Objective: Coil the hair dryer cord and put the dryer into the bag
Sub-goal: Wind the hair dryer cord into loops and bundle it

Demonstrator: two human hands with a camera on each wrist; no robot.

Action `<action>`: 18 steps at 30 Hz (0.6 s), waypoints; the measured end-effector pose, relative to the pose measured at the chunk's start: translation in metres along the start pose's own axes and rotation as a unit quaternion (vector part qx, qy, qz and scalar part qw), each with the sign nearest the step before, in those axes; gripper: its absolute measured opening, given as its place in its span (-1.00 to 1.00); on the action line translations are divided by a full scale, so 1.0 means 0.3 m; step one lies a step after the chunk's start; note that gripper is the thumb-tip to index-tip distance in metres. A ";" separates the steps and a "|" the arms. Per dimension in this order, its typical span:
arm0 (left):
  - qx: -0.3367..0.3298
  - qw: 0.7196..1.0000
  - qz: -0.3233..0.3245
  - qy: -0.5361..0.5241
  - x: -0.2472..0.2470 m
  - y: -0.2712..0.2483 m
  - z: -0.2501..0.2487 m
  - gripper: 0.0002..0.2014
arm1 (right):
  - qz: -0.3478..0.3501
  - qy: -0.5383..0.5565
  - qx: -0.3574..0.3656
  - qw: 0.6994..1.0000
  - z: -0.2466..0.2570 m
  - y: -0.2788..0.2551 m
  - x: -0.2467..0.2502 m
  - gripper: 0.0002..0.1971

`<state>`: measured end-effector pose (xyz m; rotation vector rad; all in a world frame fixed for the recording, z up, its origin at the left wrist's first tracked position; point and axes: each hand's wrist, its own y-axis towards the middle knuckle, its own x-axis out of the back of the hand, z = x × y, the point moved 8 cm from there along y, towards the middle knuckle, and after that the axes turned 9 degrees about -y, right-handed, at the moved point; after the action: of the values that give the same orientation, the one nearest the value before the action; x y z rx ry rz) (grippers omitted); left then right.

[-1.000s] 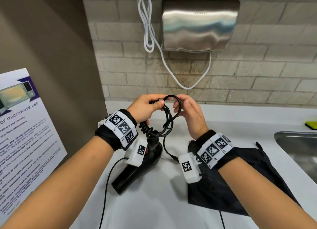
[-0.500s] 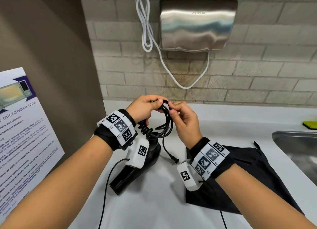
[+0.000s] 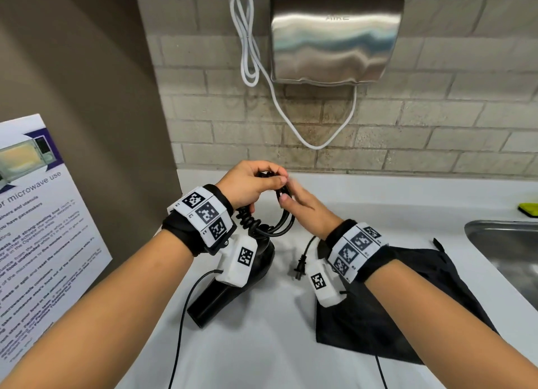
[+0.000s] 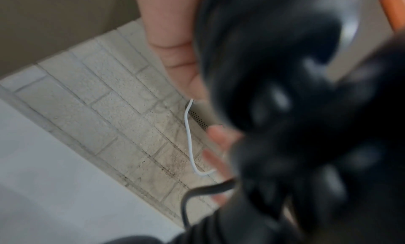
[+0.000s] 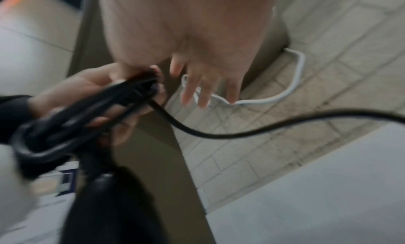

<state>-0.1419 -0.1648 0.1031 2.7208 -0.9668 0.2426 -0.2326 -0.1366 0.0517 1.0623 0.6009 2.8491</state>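
At mid-frame, our left hand [image 3: 247,184] gripped the coiled cord [image 3: 279,225] above the dryer [image 3: 233,289] on the surface; our right hand [image 3: 302,211] fingers lay straight. The loose plug [image 3: 300,267] could unwind the coil; the bag [image 3: 407,301] waited at lower right.

Shared pantry or washroom corner in a workplace-type building

A steel hand dryer [image 3: 336,39] hangs on a pale brick-tile wall [image 3: 436,120], its white cable [image 3: 247,42] looped up to a socket. Below runs a white counter [image 3: 262,345] with a steel sink [image 3: 506,254] at its right end, and a printed microwave-use notice [image 3: 35,228] is posted on the brown side wall.
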 end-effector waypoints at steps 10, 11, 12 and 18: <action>-0.004 1.000 -0.020 0.024 0.047 -0.012 -0.005 -0.89 | -0.051 -0.051 -0.072 0.995 -0.058 -0.010 0.113 -0.67; -0.008 0.999 -0.015 0.035 0.036 -0.016 -0.010 -0.89 | -0.076 -0.054 -0.074 0.993 -0.041 -0.003 0.141 -0.66; -0.013 0.999 -0.009 0.046 0.025 -0.020 -0.014 -0.90 | -0.100 -0.061 -0.076 0.990 -0.026 0.003 0.164 -0.66; -0.003 0.996 0.005 0.084 -0.005 -0.016 -0.008 -0.92 | -0.203 -0.073 -0.029 0.976 0.102 0.026 0.259 -0.76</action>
<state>-0.1401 -0.1596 0.1041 2.6398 -0.9322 0.4608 -0.2717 -0.1201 0.1241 0.9931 0.6333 2.4006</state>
